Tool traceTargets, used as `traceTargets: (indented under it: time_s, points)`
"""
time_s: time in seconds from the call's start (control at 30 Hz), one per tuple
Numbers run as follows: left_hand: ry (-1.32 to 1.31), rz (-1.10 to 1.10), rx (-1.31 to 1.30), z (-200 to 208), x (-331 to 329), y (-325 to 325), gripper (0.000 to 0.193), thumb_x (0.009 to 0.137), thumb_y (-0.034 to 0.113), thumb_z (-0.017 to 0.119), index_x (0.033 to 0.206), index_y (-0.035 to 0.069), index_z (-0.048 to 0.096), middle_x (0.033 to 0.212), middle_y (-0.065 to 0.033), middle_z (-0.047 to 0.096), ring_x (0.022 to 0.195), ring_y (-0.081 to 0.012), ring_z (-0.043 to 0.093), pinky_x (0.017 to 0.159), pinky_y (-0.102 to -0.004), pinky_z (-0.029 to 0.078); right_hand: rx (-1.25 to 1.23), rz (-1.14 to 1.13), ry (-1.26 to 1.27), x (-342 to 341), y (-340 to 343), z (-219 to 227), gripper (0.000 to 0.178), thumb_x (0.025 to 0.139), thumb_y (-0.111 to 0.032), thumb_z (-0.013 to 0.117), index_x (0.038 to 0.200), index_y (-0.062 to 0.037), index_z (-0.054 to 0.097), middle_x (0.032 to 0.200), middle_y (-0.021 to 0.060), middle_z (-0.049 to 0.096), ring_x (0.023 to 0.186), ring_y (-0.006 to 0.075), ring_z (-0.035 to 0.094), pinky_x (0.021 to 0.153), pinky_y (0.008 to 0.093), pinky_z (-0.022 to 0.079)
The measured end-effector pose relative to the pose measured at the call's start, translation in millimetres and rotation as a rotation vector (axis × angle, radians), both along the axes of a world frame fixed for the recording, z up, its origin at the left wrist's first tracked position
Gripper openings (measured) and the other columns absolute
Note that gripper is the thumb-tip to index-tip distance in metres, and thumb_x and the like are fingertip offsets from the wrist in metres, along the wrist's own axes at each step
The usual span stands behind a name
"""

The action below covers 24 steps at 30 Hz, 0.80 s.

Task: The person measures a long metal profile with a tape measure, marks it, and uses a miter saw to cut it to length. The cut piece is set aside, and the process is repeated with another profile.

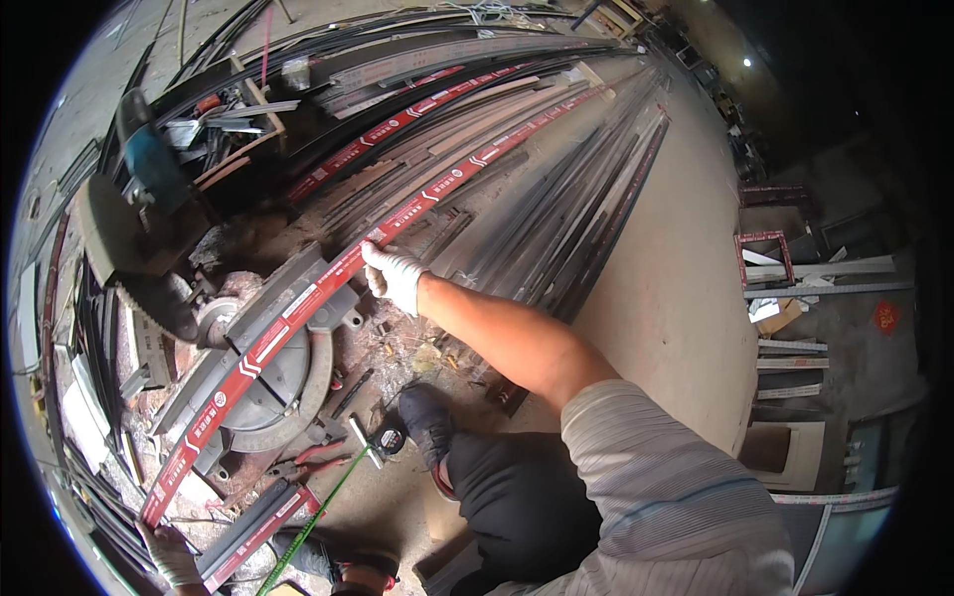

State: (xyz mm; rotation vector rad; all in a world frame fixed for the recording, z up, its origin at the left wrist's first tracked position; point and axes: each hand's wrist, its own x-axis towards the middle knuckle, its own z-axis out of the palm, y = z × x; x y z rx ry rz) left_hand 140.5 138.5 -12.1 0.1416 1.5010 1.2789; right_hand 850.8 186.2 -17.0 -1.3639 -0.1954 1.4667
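Note:
A long metal profile [260,355] with a red printed film lies slantwise across the round base of a miter saw [268,382]. My right hand [396,278], in a white glove, is closed around the profile just past the saw's fence. Down at the lower left, my left hand [169,556], also gloved, grips the profile's near end; some of its fingers are hidden. Left of the profile, the toothed saw blade [159,308] stands raised under its teal motor housing [154,164].
By my shoe lies a tape measure [390,440] with a green blade running to the lower edge. Red-handled pliers [308,464] rest beside the saw. Long profile bundles [556,219] stretch away ahead; shorter red-filmed pieces [260,531] lie near my left hand. Frames [765,258] stand at the right.

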Motion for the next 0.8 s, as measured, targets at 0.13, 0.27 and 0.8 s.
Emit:
traceTargets:
  time_s: [0.13, 0.27, 0.8]
  points:
    - [-0.26, -0.127, 0.294, -68, -99, -33, 0.033, 0.107, 0.024, 0.053, 0.139, 0.016, 0.055, 0.075, 0.0046, 0.048, 0.065, -0.0067, 0.046, 0.06, -0.0221, 0.043, 0.083, 0.204, 0.117, -47, 22, 3, 0.032, 0.101, -0.039, 0.066, 0.08, -0.0174, 0.055, 0.062, -0.0029, 0.05, 0.05, 0.0105, 0.044, 0.047, 0.0275, 0.037]
    - [-0.387, -0.023, 0.182, -42, -33, -24, 0.029, 0.107, 0.024, 0.051, 0.135, 0.017, 0.056, 0.079, 0.0012, 0.05, 0.069, -0.0117, 0.047, 0.068, -0.0276, 0.046, 0.07, 0.372, 0.176, -69, 7, 17, 0.027, 0.102, -0.037, 0.065, 0.086, -0.0171, 0.055, 0.069, -0.0021, 0.052, 0.059, 0.0113, 0.049, 0.056, 0.027, 0.043]
    - [-0.362, 0.03, 0.134, -14, 22, -30, 0.022, 0.101, 0.042, 0.064, 0.098, 0.02, 0.061, 0.071, 0.0057, 0.05, 0.071, -0.013, 0.052, 0.075, -0.031, 0.048, -0.145, 0.284, 0.225, -290, -15, -27, 0.032, 0.095, -0.044, 0.071, 0.092, -0.0139, 0.061, 0.074, 0.0, 0.061, 0.062, 0.0137, 0.055, 0.054, 0.0275, 0.046]
